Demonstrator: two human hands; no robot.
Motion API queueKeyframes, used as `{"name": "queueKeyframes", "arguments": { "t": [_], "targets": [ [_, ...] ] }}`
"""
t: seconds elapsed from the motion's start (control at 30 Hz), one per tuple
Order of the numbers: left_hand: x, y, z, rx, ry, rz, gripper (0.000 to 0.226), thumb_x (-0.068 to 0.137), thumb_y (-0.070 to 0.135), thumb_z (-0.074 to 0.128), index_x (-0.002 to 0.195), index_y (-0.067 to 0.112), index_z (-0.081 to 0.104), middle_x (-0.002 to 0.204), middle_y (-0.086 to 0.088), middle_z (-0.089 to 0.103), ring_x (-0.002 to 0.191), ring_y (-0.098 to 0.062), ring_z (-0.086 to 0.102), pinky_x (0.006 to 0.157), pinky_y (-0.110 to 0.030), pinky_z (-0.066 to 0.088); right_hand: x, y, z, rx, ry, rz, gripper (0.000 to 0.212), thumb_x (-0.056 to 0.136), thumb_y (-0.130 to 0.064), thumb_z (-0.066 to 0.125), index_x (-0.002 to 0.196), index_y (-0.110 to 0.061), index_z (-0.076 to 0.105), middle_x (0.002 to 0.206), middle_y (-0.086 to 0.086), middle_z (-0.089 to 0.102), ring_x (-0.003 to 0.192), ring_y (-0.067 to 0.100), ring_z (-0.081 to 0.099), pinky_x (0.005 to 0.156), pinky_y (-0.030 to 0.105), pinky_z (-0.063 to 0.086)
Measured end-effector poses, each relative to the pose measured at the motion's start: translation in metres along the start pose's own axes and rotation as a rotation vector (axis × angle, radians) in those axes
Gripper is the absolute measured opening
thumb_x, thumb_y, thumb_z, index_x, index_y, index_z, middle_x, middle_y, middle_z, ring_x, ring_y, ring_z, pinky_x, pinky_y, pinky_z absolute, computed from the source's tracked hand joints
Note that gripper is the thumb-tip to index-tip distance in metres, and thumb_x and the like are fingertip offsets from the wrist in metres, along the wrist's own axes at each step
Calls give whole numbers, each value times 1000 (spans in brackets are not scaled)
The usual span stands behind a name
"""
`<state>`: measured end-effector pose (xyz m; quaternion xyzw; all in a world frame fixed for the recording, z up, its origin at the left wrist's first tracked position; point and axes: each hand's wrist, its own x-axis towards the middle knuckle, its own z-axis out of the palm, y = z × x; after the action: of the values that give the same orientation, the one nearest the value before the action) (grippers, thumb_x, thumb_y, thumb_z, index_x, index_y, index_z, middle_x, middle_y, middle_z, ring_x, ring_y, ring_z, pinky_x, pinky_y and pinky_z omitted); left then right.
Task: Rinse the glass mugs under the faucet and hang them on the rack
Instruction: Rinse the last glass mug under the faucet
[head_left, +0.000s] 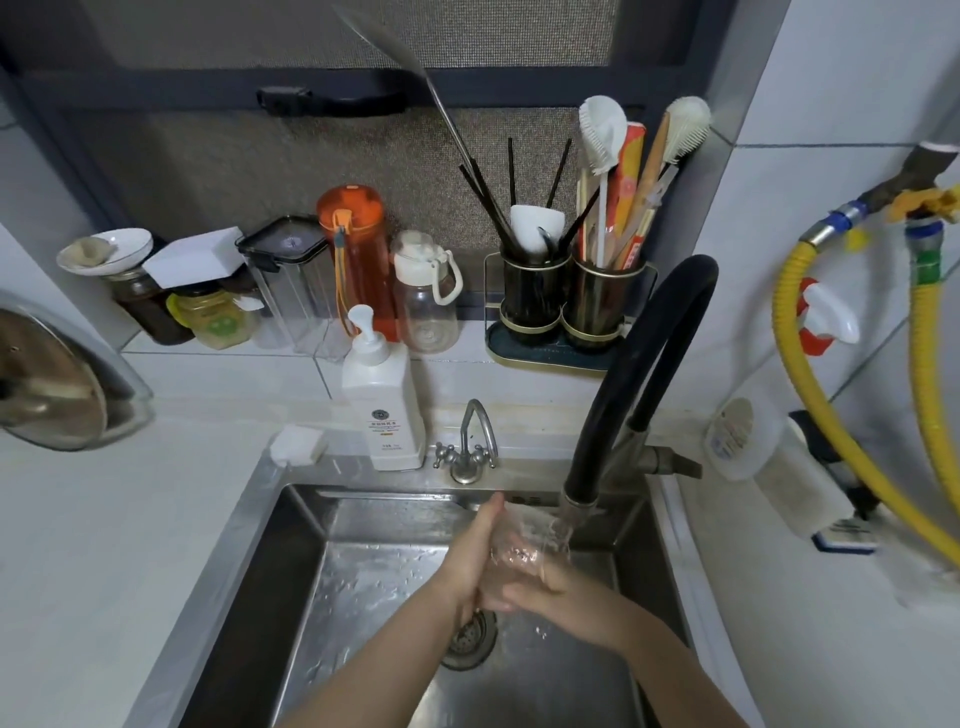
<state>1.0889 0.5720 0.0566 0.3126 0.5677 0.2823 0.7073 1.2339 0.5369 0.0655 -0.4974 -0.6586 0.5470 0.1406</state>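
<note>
Here both hands, left hand (475, 551) and right hand (540, 584), grip the glass mug (524, 545) (fingers curled) under the faucet (574, 512).

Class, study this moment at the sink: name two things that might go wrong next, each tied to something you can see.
1. The glass mug is wet under the running black faucet; it might slip from the left hand and right hand and strike the steel sink.
2. Water hitting the mug may splash onto the counter.
</note>
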Motion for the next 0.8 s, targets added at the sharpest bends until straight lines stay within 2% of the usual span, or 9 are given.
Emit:
{"name": "queueKeyframes", "arguments": {
  "t": [0.1,0.2,0.3,0.47,0.57,0.63,0.67,0.73,0.8],
  "targets": [
    [-3,-1,-7,-23,-124,0,66,76,73,53,120,24,60,91,-1,73,80,-18,70,88,-43,49,2,1,2,198,73,-12,39,94,-9,54,132,-12,44,123,2,63,112,5,62,101,29,48],
    [-20,0,-6,109,-203,107,59,76,63,63,130,53,41,103,18,67,98,-4,61,93,-35,41,-1,-4,-4,310,188,-84,33,88,-29,58,119,-17,60,114,1,71,109,15,65,100,37,49],
    [-23,-13,-3,187,-153,286,64,87,56,51,143,48,20,131,22,51,126,2,41,104,-25,25,-4,-10,-10,371,199,-103,37,89,-37,57,120,-19,64,120,2,68,115,17,62,104,41,44],
    [-19,-12,4,63,-79,346,69,72,62,65,132,63,32,137,13,53,128,-7,46,114,-38,28,-5,-15,-7,509,208,-116,23,93,-24,53,107,-17,70,110,8,71,109,19,65,100,37,45],
    [-21,-8,7,50,-74,336,63,72,65,64,131,58,42,142,15,43,130,-9,43,111,-39,36,-11,-8,-1,314,186,7,31,95,-46,43,117,-31,58,110,-10,68,103,-2,64,100,24,46],
    [-21,-7,8,39,-56,322,55,82,57,59,134,42,45,135,17,47,123,-4,45,98,-21,42,-14,2,2,10,134,52,53,85,-71,36,121,-36,56,117,-10,65,109,0,60,103,34,45],
    [-21,-6,9,59,-23,306,48,87,51,55,133,37,47,128,19,50,118,-2,45,92,-16,42,-16,2,3,-127,78,25,52,85,-71,38,121,-36,55,118,-10,64,110,0,59,102,36,45],
    [-22,-4,14,134,31,298,29,93,43,49,116,30,61,108,20,62,107,-1,54,87,-13,39,-15,-4,1,-110,49,-53,32,92,-39,54,124,-38,50,121,-17,59,112,-11,53,102,21,43],
    [-23,-1,19,157,62,314,37,95,43,46,99,15,70,96,7,71,95,-6,63,82,-15,43,-12,-13,-4,53,85,-117,59,89,-9,62,127,-42,33,126,-27,44,114,-28,40,97,0,34]
  ]
}}
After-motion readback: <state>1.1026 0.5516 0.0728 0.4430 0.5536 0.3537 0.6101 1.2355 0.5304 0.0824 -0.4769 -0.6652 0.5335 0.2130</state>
